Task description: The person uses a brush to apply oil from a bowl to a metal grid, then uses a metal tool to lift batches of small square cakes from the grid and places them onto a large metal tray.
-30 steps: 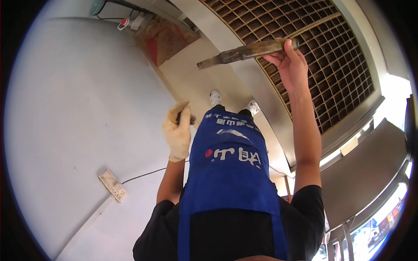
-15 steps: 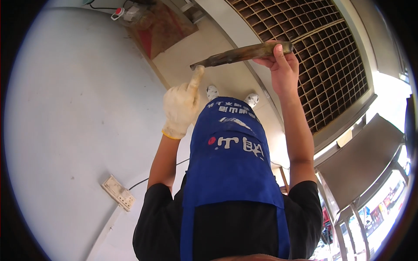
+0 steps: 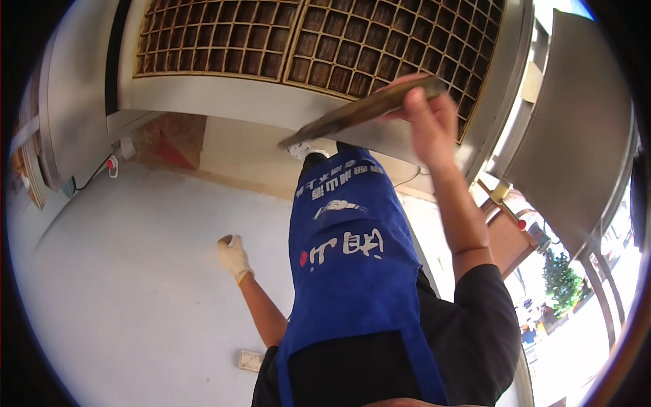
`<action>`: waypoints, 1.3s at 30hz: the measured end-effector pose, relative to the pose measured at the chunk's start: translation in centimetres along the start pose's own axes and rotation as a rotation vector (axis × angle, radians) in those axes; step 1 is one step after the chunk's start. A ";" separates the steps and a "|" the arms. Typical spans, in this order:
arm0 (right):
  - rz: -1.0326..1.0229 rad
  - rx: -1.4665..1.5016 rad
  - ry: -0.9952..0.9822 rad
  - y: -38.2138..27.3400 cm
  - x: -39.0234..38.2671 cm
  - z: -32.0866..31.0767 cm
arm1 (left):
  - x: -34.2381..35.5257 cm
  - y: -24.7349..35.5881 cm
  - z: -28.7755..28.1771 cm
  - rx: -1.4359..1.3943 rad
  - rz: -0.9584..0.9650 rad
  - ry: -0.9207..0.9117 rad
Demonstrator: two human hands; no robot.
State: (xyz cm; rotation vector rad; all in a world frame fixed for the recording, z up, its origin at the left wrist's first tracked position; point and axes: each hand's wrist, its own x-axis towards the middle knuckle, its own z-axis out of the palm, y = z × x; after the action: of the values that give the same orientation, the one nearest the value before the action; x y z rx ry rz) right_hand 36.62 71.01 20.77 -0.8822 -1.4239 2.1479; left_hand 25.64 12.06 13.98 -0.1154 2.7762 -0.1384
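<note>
A long dark brown piece [image 3: 359, 114], thick at one end and tapering to a point, is gripped at its thick end by my bare right hand [image 3: 430, 122]. Its thin end slants down to the left, above my shoes [image 3: 306, 150]. I cannot tell what kind of thing it is; it and the hand are smeared by motion. My left hand [image 3: 232, 258], in a cream work glove, is out to the left in front of the pale wall, away from the piece. Its fingers are curled around a small brownish patch that I cannot make out.
Beyond the piece is a metal unit with a wire grid [image 3: 380, 41] over dark cells. A brown metal panel [image 3: 583, 136] stands at the right. The pale wall [image 3: 135, 285] fills the left, with a power socket [image 3: 251, 360] low on it. A white jug with a red cap [image 3: 112, 165] stands far left.
My left hand has left the thin end of the piece and swung out to the left, its fingers curling. My right hand still holds the piece. The view has turned toward the grid.
</note>
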 end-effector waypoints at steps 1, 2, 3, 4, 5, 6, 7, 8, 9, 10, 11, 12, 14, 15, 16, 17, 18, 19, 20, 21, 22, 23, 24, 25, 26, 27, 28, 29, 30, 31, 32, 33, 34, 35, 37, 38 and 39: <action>-0.055 -0.059 0.050 -0.6 1.5 -1.9 | -0.6 -0.5 1.2 -0.045 0.221 0.202; -0.084 -0.113 0.050 -1.1 3.3 -3.3 | -1.5 0.9 1.1 -0.029 0.225 0.196; -0.110 -0.164 0.051 -1.4 5.0 -4.3 | -2.2 3.0 0.1 -0.202 0.059 0.007; -0.100 -0.194 0.026 -1.2 6.9 -5.1 | -2.9 5.0 -1.0 -0.376 -0.118 -0.176; -0.093 -0.185 0.031 -0.6 8.6 -5.3 | -3.0 7.0 -2.1 -0.364 -0.118 -0.174; -0.126 -0.193 0.032 0.2 10.1 -4.9 | -3.2 8.7 -3.2 -0.427 -0.200 -0.206; -0.159 -0.201 0.027 -0.3 11.2 -3.2 | -3.5 9.3 -3.9 -0.493 -0.287 -0.234; -0.155 -0.530 -0.056 -2.2 11.9 -2.4 | -3.8 9.4 -4.4 -0.484 -0.296 -0.224; -0.203 -0.570 -0.067 -2.0 12.7 -1.9 | -4.2 9.8 -4.6 -0.471 -0.299 -0.200; -0.146 -0.639 -0.125 -2.1 13.4 -1.6 | -4.6 10.0 -4.7 -0.459 -0.302 -0.176; -0.089 -0.708 -0.183 -2.0 13.9 -1.3 | -5.0 10.2 -5.0 -0.454 -0.307 -0.170; -0.131 -0.709 -0.200 -1.6 14.5 -0.9 | -5.7 10.8 -5.2 -0.446 -0.334 -0.147; -0.138 -0.680 -0.248 -0.7 15.1 -0.4 | -6.8 11.7 -5.9 -0.438 -0.365 -0.120; -0.146 -0.656 -0.289 -0.1 15.4 -0.2 | -7.3 12.0 -6.2 -0.376 -0.397 -0.136; -0.304 -0.645 -0.266 0.4 15.7 0.2 | -7.7 12.3 -6.2 -0.314 -0.427 -0.152; -0.308 -0.643 -0.270 1.0 15.8 0.2 | -8.0 12.4 -6.2 -0.317 -0.431 -0.148; -0.279 -0.712 -0.309 1.7 15.9 0.3 | -8.5 12.5 -6.2 -0.291 -0.427 -0.136; -0.253 -0.780 -0.343 2.5 15.9 0.4 | -8.7 12.7 -6.2 -0.265 -0.418 -0.121; -0.366 -0.737 -0.306 3.6 16.1 0.4 | -8.8 12.8 -6.3 -0.268 -0.418 -0.117; -0.375 -0.735 -0.312 3.5 16.3 0.7 | -8.9 13.0 -6.4 -0.259 -0.406 -0.113; -0.354 -0.747 -0.337 3.2 16.5 0.9 | -8.9 13.2 -6.4 -0.252 -0.393 -0.110; -0.335 -0.759 -0.363 2.9 16.7 1.1 | -8.8 13.4 -6.4 -0.260 -0.396 -0.104; -0.291 -0.802 -0.405 2.7 17.0 1.4 | -8.9 13.5 -6.3 -0.277 -0.395 -0.101; -0.308 -0.803 -0.413 2.9 17.6 1.1 | -8.8 13.6 -6.2 -0.296 -0.387 -0.096; -0.252 -0.707 -0.407 3.9 18.3 0.5 | -8.6 13.7 -6.1 -0.313 -0.394 -0.087; -0.202 -0.608 -0.410 4.7 18.8 0.2 | -8.3 13.6 -6.1 -0.312 -0.374 -0.097; -0.097 -0.458 -0.307 4.7 18.6 -0.1 | -8.0 13.5 -6.0 -0.324 -0.363 -0.094; -0.005 -0.308 -0.222 3.4 18.6 -0.4 | -7.7 12.9 -5.8 -0.377 -0.388 -0.048; 0.060 -0.301 -0.237 0.1 18.2 -0.6 | -7.6 11.9 -5.3 -0.429 -0.364 -0.050; 0.039 -0.096 -0.174 -0.7 17.9 -0.8 | -7.3 11.6 -4.9 -0.484 -0.336 -0.052; 0.009 0.015 -0.149 -2.0 17.2 -0.3 | -6.9 12.1 -6.0 -0.556 -0.355 -0.102; -0.006 0.121 -0.130 -2.9 16.5 0.8 | -6.8 12.6 -6.6 -0.613 -0.385 -0.068; 0.006 0.211 -0.104 -3.2 15.3 3.1 | -6.5 12.6 -7.1 -0.811 -0.311 -0.080; 0.025 0.297 -0.079 -3.5 14.5 6.1 | -6.1 12.8 -7.6 -1.009 -0.230 -0.086; 0.072 0.478 -0.157 -2.8 12.5 12.7 | -3.9 13.2 -9.1 -1.129 -0.084 -0.095; 0.101 0.509 -0.191 -1.9 11.7 15.6 | -3.0 13.3 -10.2 -1.186 -0.075 -0.088; 0.116 0.553 -0.237 -1.4 11.3 19.2 | -1.3 13.2 -11.5 -1.247 -0.051 -0.058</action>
State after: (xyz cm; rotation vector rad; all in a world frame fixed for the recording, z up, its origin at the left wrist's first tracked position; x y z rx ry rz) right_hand 15.12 66.25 24.19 -0.5216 -0.8018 2.6092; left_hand 21.93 26.24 23.64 -0.4663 2.3577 1.5256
